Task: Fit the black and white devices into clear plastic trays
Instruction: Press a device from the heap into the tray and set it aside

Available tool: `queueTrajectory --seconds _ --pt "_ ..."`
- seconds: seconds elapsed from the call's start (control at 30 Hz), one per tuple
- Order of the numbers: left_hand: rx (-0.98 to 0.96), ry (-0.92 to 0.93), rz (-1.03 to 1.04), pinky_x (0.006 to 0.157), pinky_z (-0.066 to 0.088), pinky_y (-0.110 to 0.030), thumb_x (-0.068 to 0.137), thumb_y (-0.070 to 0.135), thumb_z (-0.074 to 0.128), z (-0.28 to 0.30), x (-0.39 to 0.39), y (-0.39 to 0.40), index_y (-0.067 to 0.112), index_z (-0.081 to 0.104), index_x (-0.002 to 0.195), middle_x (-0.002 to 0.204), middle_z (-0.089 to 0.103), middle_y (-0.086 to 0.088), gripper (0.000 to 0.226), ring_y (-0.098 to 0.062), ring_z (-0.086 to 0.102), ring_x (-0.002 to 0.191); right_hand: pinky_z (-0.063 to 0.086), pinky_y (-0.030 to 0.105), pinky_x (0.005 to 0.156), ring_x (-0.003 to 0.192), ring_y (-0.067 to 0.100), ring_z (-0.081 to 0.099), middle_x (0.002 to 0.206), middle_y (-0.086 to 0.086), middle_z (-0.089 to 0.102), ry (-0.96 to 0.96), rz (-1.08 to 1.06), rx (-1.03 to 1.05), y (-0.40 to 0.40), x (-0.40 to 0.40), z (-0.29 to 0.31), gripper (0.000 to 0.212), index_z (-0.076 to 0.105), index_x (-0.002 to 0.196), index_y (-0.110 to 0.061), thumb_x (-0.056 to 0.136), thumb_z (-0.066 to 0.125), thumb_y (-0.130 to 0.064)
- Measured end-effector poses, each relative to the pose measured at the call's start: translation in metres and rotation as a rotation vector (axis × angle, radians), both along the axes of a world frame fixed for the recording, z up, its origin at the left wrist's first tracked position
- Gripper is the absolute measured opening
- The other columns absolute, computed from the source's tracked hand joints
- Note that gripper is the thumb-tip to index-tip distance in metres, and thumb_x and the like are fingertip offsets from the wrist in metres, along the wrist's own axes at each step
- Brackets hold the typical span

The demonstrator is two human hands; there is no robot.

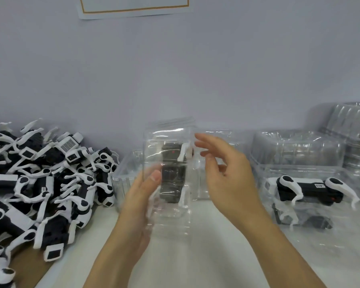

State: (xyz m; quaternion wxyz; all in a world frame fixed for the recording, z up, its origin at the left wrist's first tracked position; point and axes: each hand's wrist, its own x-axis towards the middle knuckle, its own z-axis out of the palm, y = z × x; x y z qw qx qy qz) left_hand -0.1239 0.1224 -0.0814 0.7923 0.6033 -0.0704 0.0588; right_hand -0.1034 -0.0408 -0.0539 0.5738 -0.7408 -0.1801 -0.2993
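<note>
My left hand [142, 196]: it holds the clear plastic tray [167, 175] up by its left side, thumb on the front.
My right hand [225, 171]: fingers loose and spread, just beside the tray's right edge; I cannot tell if it touches.
Black and white device [171, 173]: inside the held tray, standing on end.
Pile of black and white devices [44, 183]: on the white surface [206, 267], to my left.
Stacks of clear trays [299, 150]: to my right.

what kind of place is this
Probably a packing bench in a small factory or workshop: a heap of identical black and white devices, stacks of clear plastic trays, and a left hand holding a tray with a device inside.
</note>
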Motion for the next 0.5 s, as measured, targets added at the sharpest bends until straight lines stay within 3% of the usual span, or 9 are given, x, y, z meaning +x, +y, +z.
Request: queueTrajectory --seconds 0.07,0.13,0.23,0.3,0.4,0.5 --pt "0.098 -0.045 0.032 0.104 0.040 -0.039 0.056 0.062 0.072 0.000 0.000 -0.001 0.033 0.065 0.119 0.124 0.069 0.007 0.070 -0.009 0.063 0.116 0.054 0.025 0.086 0.099 0.001 0.066 0.107 -0.013 0.070 0.149 0.043 0.181 -0.009 0.001 0.008 0.042 0.062 0.119 -0.037 0.100 0.042 -0.005" --pt "0.237 -0.111 0.104 0.093 0.044 -0.028 0.052 0.064 0.074 -0.001 0.001 -0.001 0.043 0.061 0.117 0.125 0.066 0.016 0.070 -0.003 0.061 0.116 0.057 0.033 0.081 0.095 0.012 0.069 0.104 -0.004 0.071 0.339 0.127 0.316 -0.021 -0.002 0.019 0.033 0.060 0.116 -0.039 0.101 0.044 -0.014" --pt "0.611 -0.237 0.232 0.089 0.037 -0.011 0.049 0.073 0.071 -0.003 0.001 -0.004 0.055 0.050 0.119 0.121 0.052 0.040 0.075 0.019 0.045 0.116 0.057 0.041 0.085 0.086 0.016 0.068 0.108 0.000 0.069 0.501 0.168 0.224 -0.039 -0.009 0.030 0.015 0.059 0.108 -0.044 0.097 0.049 -0.049" --pt "0.782 -0.352 0.282 0.092 0.030 -0.005 0.051 0.074 0.069 -0.004 0.000 -0.008 0.054 0.047 0.123 0.128 0.046 0.036 0.078 0.015 0.037 0.124 0.052 0.047 0.099 0.100 0.013 0.064 0.118 -0.007 0.064 0.560 0.142 0.081 -0.045 -0.014 0.033 0.046 0.056 0.119 -0.046 0.082 0.050 -0.071" --pt "0.945 -0.484 0.335 0.104 0.022 -0.015 0.055 0.075 0.067 -0.003 -0.003 -0.012 0.056 0.044 0.128 0.140 0.039 0.024 0.079 0.003 0.028 0.138 0.037 0.032 0.098 0.122 0.010 0.049 0.125 -0.022 0.052 0.542 0.044 -0.088 -0.048 -0.018 0.034 0.075 0.034 0.144 -0.047 0.078 0.052 -0.079" --pt "1.055 -0.549 0.355 0.109 0.016 -0.031 0.056 0.080 0.064 0.000 -0.008 -0.016 0.059 0.038 0.134 0.147 0.029 0.022 0.085 0.008 0.014 0.140 0.035 0.028 0.092 0.129 0.011 0.047 0.136 -0.013 0.051 0.519 -0.044 -0.176 -0.049 -0.021 0.034 0.080 0.032 0.148 -0.039 0.080 0.064 -0.067"
